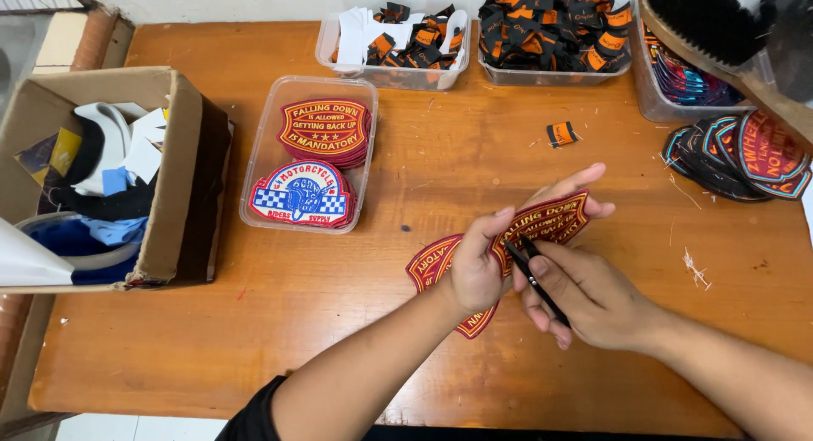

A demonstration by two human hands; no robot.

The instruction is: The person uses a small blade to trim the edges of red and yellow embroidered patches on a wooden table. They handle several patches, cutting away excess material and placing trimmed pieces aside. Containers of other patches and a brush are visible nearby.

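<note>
My left hand [476, 272] holds a red shield-shaped embroidered patch [549, 223] with yellow lettering, thumb on top and fingers spread beneath it. My right hand [589, 299] grips a slim black tool [533, 276] whose tip rests against the patch's lower edge. A second patch of the same kind [428, 263] lies flat on the wooden table [254, 322], partly hidden under my left hand and wrist.
A clear tray [257, 157] left of centre holds two stacks of patches. At the far left stands a cardboard box [182, 179] of scraps. Clear tubs of orange-black labels [550, 26] line the back. At right sit fanned dark patches [745, 157] and a brush [711, 22]; one loose label [561, 134] lies near.
</note>
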